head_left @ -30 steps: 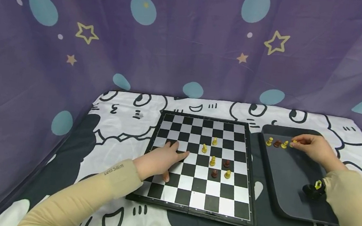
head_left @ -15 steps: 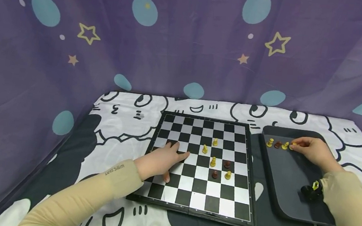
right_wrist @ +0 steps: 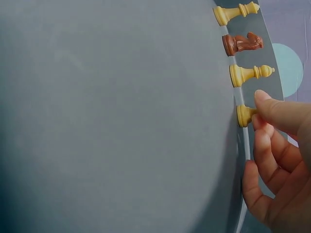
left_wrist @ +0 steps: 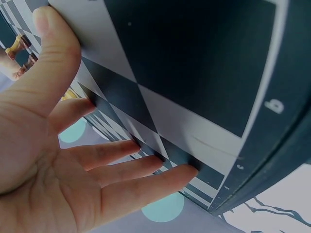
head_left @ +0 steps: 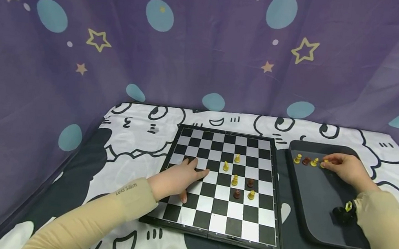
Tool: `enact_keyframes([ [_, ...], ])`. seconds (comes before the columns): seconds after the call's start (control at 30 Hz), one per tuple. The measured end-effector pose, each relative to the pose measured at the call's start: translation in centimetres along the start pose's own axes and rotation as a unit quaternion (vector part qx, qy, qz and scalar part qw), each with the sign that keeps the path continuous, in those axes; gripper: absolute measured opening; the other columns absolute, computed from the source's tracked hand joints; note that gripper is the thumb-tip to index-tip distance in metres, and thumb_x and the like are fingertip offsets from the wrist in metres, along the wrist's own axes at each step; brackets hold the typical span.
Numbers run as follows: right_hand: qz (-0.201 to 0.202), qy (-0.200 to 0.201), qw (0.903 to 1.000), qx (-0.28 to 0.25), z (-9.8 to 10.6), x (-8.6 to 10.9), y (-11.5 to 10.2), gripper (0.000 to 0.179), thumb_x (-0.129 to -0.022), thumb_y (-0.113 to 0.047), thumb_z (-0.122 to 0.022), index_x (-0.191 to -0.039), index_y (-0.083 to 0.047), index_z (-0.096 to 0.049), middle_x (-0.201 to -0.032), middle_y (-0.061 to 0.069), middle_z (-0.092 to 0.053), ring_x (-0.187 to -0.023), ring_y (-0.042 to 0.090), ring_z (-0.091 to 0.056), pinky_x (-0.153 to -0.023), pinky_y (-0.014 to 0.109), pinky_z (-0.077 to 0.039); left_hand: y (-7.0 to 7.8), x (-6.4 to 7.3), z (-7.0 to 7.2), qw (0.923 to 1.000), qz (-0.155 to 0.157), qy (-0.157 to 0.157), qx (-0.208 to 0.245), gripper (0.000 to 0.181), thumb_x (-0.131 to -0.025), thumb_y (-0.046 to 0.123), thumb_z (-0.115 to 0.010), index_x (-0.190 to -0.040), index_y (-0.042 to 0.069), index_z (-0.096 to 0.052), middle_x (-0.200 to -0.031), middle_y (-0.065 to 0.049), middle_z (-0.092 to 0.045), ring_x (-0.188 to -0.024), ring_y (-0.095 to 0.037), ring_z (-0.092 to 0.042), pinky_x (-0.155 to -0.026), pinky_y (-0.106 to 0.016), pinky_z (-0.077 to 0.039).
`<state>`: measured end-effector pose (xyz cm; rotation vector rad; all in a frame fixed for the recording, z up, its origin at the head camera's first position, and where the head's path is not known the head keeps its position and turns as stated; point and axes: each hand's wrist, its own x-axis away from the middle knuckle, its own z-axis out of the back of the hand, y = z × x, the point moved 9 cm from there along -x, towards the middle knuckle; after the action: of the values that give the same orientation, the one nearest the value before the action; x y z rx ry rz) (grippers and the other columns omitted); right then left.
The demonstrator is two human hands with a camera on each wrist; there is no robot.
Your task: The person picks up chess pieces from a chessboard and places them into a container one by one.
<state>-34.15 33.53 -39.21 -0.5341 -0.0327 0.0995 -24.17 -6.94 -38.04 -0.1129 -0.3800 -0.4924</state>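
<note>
My left hand (head_left: 178, 177) rests on the black-and-white chessboard (head_left: 217, 224), fingers spread and fingertips touching the squares. Over the far side of the dark tray (head_left: 323, 204), my right hand (head_left: 350, 170) pinches a yellow chess piece (right_wrist: 244, 115) between thumb and fingers. Its base shows, while the top is hidden by the fingertips. Beside it in the right wrist view stand a yellow bishop (right_wrist: 250, 74), a brown knight (right_wrist: 241, 43) and a yellow queen (right_wrist: 235, 13), in a row along the tray's far edge.
On the board's right half stand several yellow pieces, one of them a yellow piece (head_left: 235, 180), and two brown pieces, including a brown piece (head_left: 237, 194). A patterned cloth (head_left: 135, 133) covers the table. Behind it hangs a purple curtain (head_left: 191, 66).
The head view has tilted slightly, so everything sits a little lower in it. Both hands stay in nearly the same places, the right one still at the same yellow piece.
</note>
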Motion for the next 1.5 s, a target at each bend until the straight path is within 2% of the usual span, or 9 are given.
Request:
enact_keyframes([
  [0.37, -0.001, 0.000, 1.0000, 0.002, 0.4, 0.3, 0.4, 0.044, -0.088, -0.028, -0.065, -0.111, 0.010, -0.061, -0.085, 0.016, -0.068, -0.067, 0.009, -0.052, -0.058, 0.025, -0.040, 0.0, 0.0, -0.1, 1.0000, 0.002, 0.003, -0.007, 0.108, -0.053, 0.032, -0.088, -0.148, 0.023, -0.036, -0.147, -0.024, -0.034, -0.131, -0.044, -0.038, -0.096, -0.048, -0.047],
  [0.63, -0.003, -0.006, 0.9998, 0.020, 1.1, 0.8, 0.3, 0.048, -0.089, -0.032, -0.064, -0.115, 0.009, -0.059, -0.092, 0.022, -0.067, -0.072, 0.015, -0.056, -0.060, 0.026, -0.039, 0.0, 0.1, 0.1, 1.0000, 0.002, 0.004, -0.004, 0.108, -0.053, 0.028, -0.089, -0.147, 0.023, -0.037, -0.147, -0.024, -0.033, -0.132, -0.046, -0.037, -0.094, -0.047, -0.049],
  [0.73, 0.004, 0.000, 0.9999, 0.013, 1.5, 1.0, 0.0, 0.047, -0.090, -0.031, -0.064, -0.115, 0.008, -0.059, -0.089, 0.019, -0.067, -0.070, 0.011, -0.055, -0.058, 0.025, -0.039, 0.0, 0.1, 0.1, 1.0000, 0.004, 0.000, -0.006, 0.108, -0.054, 0.029, -0.089, -0.148, 0.024, -0.036, -0.148, -0.024, -0.032, -0.132, -0.045, -0.036, -0.095, -0.047, -0.048],
  [1.1, 0.031, 0.017, 0.9992, -0.021, 2.5, 2.0, -2.3, 0.041, -0.090, -0.026, -0.064, -0.117, 0.004, -0.060, -0.085, 0.007, -0.067, -0.064, -0.002, -0.049, -0.053, 0.024, -0.041, 0.1, 0.1, 0.0, 0.9998, -0.001, 0.010, 0.016, 0.107, -0.053, 0.021, -0.089, -0.147, 0.022, -0.038, -0.146, -0.025, -0.033, -0.131, -0.046, -0.037, -0.090, -0.047, -0.050],
  [1.3, 0.050, 0.019, 0.9980, -0.032, 2.7, 2.6, -4.0, 0.038, -0.092, -0.026, -0.062, -0.117, 0.002, -0.062, -0.089, 0.011, -0.068, -0.067, 0.000, -0.052, -0.055, 0.023, -0.041, 0.0, 0.0, -0.1, 1.0000, 0.001, 0.001, 0.005, 0.108, -0.054, 0.026, -0.089, -0.148, 0.023, -0.035, -0.148, -0.025, -0.031, -0.132, -0.046, -0.035, -0.093, -0.047, -0.049],
  [1.5, 0.070, 0.004, 0.9966, -0.043, 2.4, 3.1, -5.9, 0.037, -0.093, -0.026, -0.060, -0.118, 0.001, -0.062, -0.093, 0.015, -0.068, -0.070, 0.001, -0.056, -0.057, 0.022, -0.043, 0.0, 0.0, -0.1, 1.0000, 0.004, -0.006, -0.001, 0.109, -0.055, 0.028, -0.089, -0.148, 0.024, -0.034, -0.150, -0.024, -0.029, -0.134, -0.046, -0.034, -0.094, -0.046, -0.049],
])
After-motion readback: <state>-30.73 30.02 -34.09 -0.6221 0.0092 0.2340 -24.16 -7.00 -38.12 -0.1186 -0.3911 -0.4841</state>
